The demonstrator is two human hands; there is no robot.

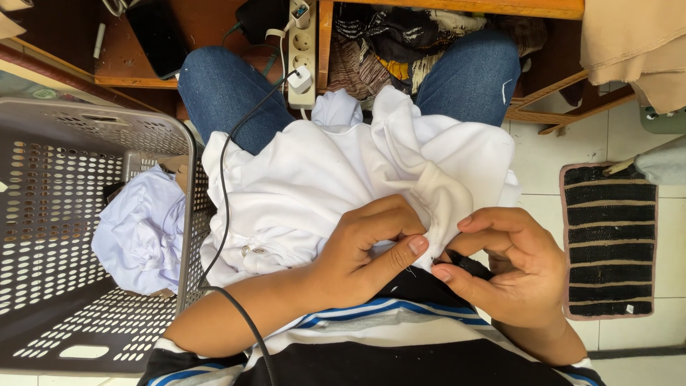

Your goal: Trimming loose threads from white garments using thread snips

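Blue jeans, black top with white and blue stripes.

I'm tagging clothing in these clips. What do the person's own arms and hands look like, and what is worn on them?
Both the left hand and the right hand are bare: no gloves, rings or watch show. The forearms are uncovered. A short sleeve striped white, black and blue ends near the left elbow. Fingernails are short and unpainted.

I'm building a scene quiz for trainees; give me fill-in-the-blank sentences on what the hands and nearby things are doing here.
1. Both hands pinch the edge of a crumpled ____ cotton garment on the lap.
2. The left hand presses the cloth with its ____.
3. The grey perforated plastic laundry basket holds a pale ____ cloth.
4. The right hand holds a small ____ object.

Missing: white; thumb; lilac; black
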